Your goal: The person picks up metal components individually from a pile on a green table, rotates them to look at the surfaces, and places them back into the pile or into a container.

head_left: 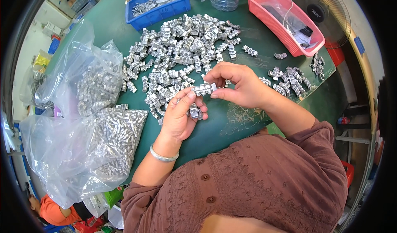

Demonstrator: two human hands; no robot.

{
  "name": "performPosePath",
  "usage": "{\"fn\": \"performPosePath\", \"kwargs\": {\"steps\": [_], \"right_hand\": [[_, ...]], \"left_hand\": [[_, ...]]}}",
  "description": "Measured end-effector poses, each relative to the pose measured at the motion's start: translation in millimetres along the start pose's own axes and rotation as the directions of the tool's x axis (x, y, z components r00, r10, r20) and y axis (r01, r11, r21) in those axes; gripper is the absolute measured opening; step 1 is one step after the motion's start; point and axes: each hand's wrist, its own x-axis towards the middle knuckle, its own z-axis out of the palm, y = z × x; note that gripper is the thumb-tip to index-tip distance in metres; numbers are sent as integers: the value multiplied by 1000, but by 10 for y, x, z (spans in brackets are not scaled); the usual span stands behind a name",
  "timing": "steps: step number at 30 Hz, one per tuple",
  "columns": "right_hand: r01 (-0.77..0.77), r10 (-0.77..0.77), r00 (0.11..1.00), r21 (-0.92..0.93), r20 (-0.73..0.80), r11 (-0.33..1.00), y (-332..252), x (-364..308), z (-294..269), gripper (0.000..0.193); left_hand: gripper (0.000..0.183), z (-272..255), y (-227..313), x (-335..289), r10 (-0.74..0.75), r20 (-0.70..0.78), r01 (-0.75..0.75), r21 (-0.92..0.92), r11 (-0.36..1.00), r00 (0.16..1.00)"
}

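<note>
Between my two hands, over the near side of the table, is a small ridged silver metal part [202, 89]. My left hand [178, 116] pinches its left end between thumb and fingertips. More silver metal parts [195, 112] sit in the curled fingers of the same hand. My right hand [242, 85] closes thumb and forefinger around the right end of the ridged part. Just beyond the hands spreads a large heap of similar silver metal parts [178, 46]. A smaller group of these parts [291, 82] lies to the right of my right hand.
Clear plastic bags [118, 140] filled with metal parts stand at the left on the green table [248, 125]. A blue bin [159, 15] of small parts and a pink basket [285, 32] stand at the back. A fan [318, 13] is at far right; a person in orange [58, 210] is lower left.
</note>
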Motion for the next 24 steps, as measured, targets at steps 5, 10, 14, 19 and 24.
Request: {"fn": "performPosePath", "kwargs": {"steps": [5,10,14,19,24], "right_hand": [[-45,46,999,79,-13,996,13,-51,29,26],[-95,95,995,80,5,992,-2,-35,18,25],[-101,100,995,64,12,993,23,-66,18,23],[-76,77,997,37,-27,996,19,-148,7,21],[-90,91,995,23,-51,996,-35,-311,-88,22]], "left_hand": [[16,7,-17,-19,-5,33,5,-3,1000,999],[14,17,13,-9,-22,27,22,-11,1000,999],[13,14,1,-5,-23,35,23,-3,1000,999],[15,47,-28,-19,-39,61,38,30,999,997],[16,97,-90,-33,-61,19,58,134,989,998]]}}
